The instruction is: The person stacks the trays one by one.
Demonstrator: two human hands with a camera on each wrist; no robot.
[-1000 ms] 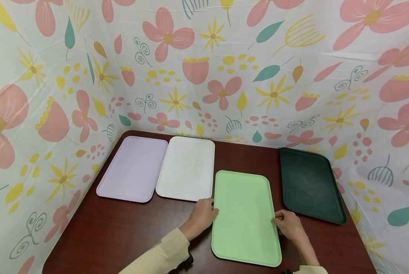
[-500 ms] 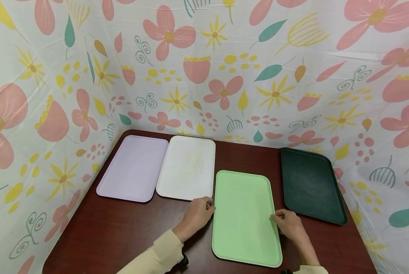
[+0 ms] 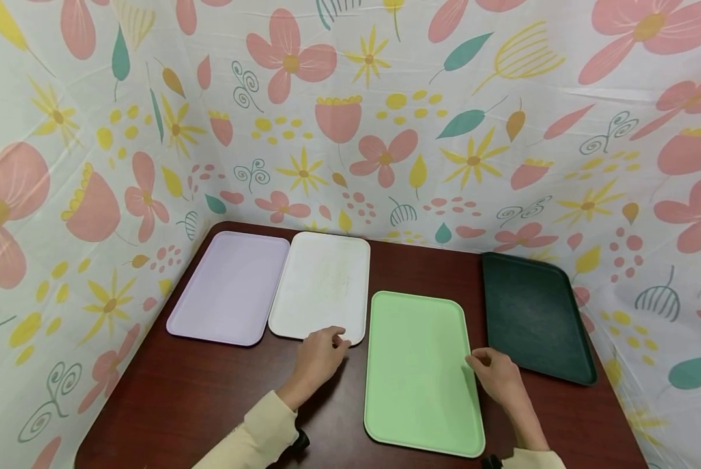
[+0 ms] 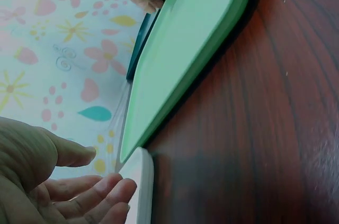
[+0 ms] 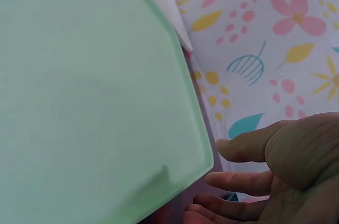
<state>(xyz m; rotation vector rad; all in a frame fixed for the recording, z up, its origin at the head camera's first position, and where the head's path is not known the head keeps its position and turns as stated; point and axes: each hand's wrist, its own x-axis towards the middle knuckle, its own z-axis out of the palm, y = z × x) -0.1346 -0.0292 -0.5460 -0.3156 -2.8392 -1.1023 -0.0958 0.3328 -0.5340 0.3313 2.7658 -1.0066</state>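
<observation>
A light green tray (image 3: 421, 378) lies flat on the brown table, its long side pointing away from me. My right hand (image 3: 497, 376) is beside its right edge; the right wrist view shows the thumb and fingers parted around nothing, close to the tray's rim (image 5: 204, 128). Left of the green tray, my left hand (image 3: 318, 357) holds nothing, and its fingertips overlap the near edge of a white tray (image 3: 321, 280) in the head view. Thumb and fingers of the left hand (image 4: 79, 181) are spread apart in the left wrist view.
A lilac tray (image 3: 233, 286) lies against the white tray's left side. At the back right, a dark green tray (image 3: 535, 319) lies near the edge of the table (image 3: 221, 397). Flower-printed cloth (image 3: 386, 98) stands behind and along both sides.
My left hand has let go of the green tray's left edge and moved left toward the white tray. My right hand has loosened from the right edge, staying beside it. The green tray is still.
</observation>
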